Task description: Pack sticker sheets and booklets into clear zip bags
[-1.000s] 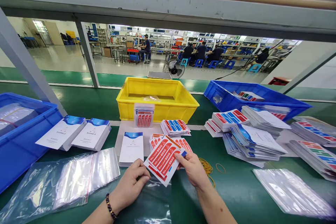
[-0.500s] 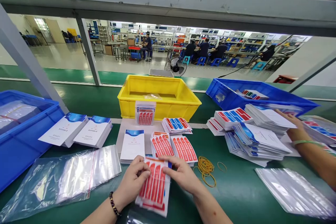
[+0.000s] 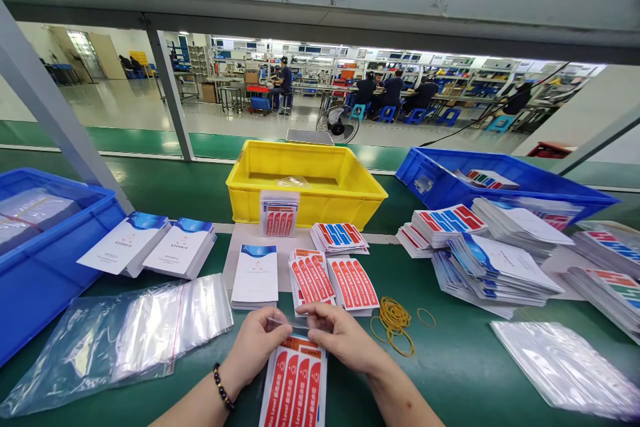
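Observation:
My left hand (image 3: pixel 257 347) and my right hand (image 3: pixel 336 337) both pinch the top edge of a clear zip bag (image 3: pixel 293 325) near the table's front edge. Inside the bag sits a stack of red and white sticker sheets (image 3: pixel 295 383), upright toward me. Just beyond my fingers lie two stacks of red sticker sheets (image 3: pixel 333 280) and a white booklet with a blue top (image 3: pixel 256 273). Yellow rubber bands (image 3: pixel 395 320) lie to the right of my right hand.
A yellow bin (image 3: pixel 306 180) stands at the back centre, with blue bins at the left (image 3: pixel 45 260) and back right (image 3: pixel 505 180). Clear bags lie at the left (image 3: pixel 140 333) and right (image 3: pixel 560 367). Booklet and sticker stacks (image 3: pixel 495 260) crowd the right side.
The sticker stack has slid down toward me inside the clear bag, and both hands have moved to pinch the bag's top edge. Another person's arm at the right has left the view.

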`<state>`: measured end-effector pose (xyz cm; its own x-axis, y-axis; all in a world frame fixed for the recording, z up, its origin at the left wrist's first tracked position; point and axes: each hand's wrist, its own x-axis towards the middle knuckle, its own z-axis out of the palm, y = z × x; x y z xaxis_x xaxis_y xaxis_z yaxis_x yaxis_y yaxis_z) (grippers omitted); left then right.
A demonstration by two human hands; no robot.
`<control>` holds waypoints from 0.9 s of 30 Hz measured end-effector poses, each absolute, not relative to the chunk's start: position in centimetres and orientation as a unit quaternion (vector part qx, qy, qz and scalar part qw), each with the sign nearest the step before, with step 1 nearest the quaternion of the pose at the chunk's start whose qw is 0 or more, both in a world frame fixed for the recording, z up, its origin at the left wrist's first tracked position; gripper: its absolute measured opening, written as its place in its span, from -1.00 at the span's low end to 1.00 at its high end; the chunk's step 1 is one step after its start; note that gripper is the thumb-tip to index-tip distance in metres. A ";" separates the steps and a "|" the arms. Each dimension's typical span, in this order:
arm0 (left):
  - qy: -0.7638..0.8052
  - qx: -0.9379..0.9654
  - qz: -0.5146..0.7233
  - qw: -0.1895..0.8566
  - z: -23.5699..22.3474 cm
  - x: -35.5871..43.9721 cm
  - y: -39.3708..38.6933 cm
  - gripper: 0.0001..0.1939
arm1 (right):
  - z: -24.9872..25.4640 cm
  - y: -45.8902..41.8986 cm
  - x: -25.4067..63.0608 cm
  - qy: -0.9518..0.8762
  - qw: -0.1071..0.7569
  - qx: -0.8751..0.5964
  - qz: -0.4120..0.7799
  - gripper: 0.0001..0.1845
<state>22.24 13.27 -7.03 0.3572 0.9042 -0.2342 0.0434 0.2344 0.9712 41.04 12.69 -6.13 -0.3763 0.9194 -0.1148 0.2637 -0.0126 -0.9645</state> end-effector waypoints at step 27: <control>0.465 0.506 0.352 0.635 -7.0 22.0 13.2 -0.63 | -6.2 13.0 40.4 -0.554 0.353 -0.495 0.569 -0.76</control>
